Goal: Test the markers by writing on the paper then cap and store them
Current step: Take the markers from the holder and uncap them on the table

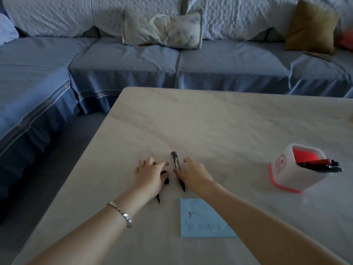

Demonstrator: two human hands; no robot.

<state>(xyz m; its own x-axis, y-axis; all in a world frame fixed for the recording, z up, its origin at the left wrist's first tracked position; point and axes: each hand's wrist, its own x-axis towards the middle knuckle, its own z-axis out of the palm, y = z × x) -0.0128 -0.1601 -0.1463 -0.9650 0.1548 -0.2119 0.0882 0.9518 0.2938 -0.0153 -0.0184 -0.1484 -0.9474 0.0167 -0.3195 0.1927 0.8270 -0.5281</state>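
**Both hands on the markers at a pale marble table**

A pale, grey-veined table [229,121] fills the lower part of the view in dim light. Behind it runs a blue-covered sofa [133,60] with a patterned cushion [162,29] and a brown cushion [309,25].

A black marker [175,159] with a white label lies on the table between the two hands, its grey end pointing away from the person. The right hand [193,175] lies on its nearer half with the thumb touching the barrel; I cannot tell whether the fingers pinch it. The left hand [150,175], with a silver bracelet [122,213] on its wrist, rests with straight, spread fingers on other black markers [165,178], whose dark ends show beside and below the palm.

Near the hands, towards the person, lies a light blue paper [202,226] with a small red mark and faint writing. Well apart to the right stands a white holder [282,169] with a red base, in which capped markers [321,165] lean.
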